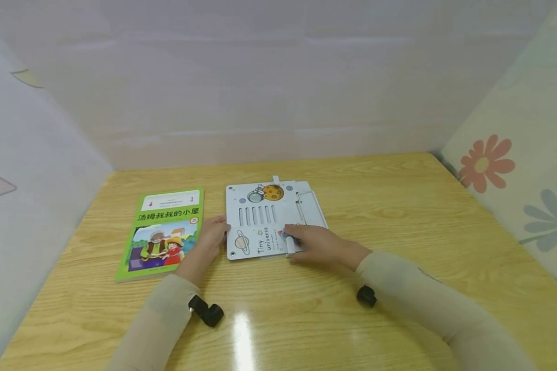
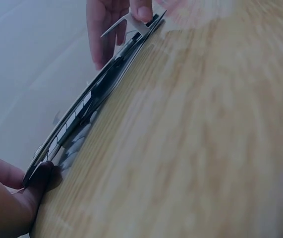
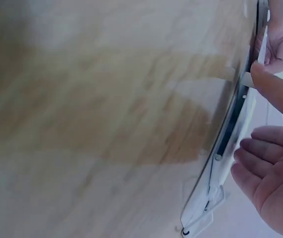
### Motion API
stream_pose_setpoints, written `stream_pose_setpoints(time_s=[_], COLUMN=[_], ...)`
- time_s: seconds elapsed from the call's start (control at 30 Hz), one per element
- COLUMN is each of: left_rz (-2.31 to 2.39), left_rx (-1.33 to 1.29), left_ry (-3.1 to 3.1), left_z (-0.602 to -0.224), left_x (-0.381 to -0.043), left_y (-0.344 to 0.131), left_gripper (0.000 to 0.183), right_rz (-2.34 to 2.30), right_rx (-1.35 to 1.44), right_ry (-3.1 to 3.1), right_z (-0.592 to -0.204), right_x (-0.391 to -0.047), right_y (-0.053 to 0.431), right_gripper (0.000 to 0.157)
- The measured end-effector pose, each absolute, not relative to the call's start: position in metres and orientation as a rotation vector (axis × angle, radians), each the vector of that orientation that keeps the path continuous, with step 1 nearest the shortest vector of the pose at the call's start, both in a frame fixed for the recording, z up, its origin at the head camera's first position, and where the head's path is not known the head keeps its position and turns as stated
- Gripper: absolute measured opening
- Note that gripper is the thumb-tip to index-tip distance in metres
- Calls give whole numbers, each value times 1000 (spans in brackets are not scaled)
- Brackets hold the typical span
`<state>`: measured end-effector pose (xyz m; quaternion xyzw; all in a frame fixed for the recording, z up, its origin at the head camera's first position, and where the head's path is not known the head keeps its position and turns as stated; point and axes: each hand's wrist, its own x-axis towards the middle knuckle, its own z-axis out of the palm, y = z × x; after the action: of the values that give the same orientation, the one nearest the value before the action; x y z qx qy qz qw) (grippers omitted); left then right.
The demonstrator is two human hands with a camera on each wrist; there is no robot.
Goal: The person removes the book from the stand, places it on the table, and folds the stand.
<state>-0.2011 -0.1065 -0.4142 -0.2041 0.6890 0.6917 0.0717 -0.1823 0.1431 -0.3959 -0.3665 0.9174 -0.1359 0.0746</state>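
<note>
A white book stand (image 1: 255,226) printed "Tiny universe", with an astronaut and planets, lies folded low over the wooden table. At its left edge my left hand (image 1: 212,234) pinches the board, thumb and fingers on either side of the rim (image 2: 29,179). My right hand (image 1: 320,245) is over the front right corner. Its thumb (image 3: 270,89) presses the small white page clip (image 1: 290,247) at the front edge, while the other fingers hang loosely above the board. A second white clip (image 1: 276,180) sticks up at the back edge.
A green-covered picture book (image 1: 167,206) lies to the left of the stand, partly behind my left forearm. The stand's wire support (image 1: 299,206) shows at its right. Pale walls (image 1: 278,103) border the table (image 1: 399,206) behind and at both sides.
</note>
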Motion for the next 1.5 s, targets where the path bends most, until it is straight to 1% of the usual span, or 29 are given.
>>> stream_pose_setpoints(time_s=[0.1, 0.5, 0.9, 1.1, 1.23, 1.5], left_rz=[2064, 2049, 2050, 2051, 2055, 2018], left_rx=[-614, -623, -637, -635, -625, -638], left_ry=[2074, 2092, 2093, 2077, 2075, 2108], left_z=[-415, -418, -417, -416, -415, -417], left_x=[-202, -203, -202, -201, -200, -201], left_y=[-106, -107, -106, -106, -107, -107], left_gripper=[43, 43, 43, 44, 44, 44], right_rz=[-381, -360, -319, -273, -272, -372], right_rx=[-1099, -1135, -1193, -1191, -1185, -988], right_ry=[2754, 2818, 2853, 2818, 2720, 2683], right_z=[-396, -399, -398, -396, -387, -365], right_x=[-182, -186, -187, -189, -198, -237], right_y=[139, 135, 133, 133, 133, 132], right_gripper=[67, 56, 52, 56, 56, 58])
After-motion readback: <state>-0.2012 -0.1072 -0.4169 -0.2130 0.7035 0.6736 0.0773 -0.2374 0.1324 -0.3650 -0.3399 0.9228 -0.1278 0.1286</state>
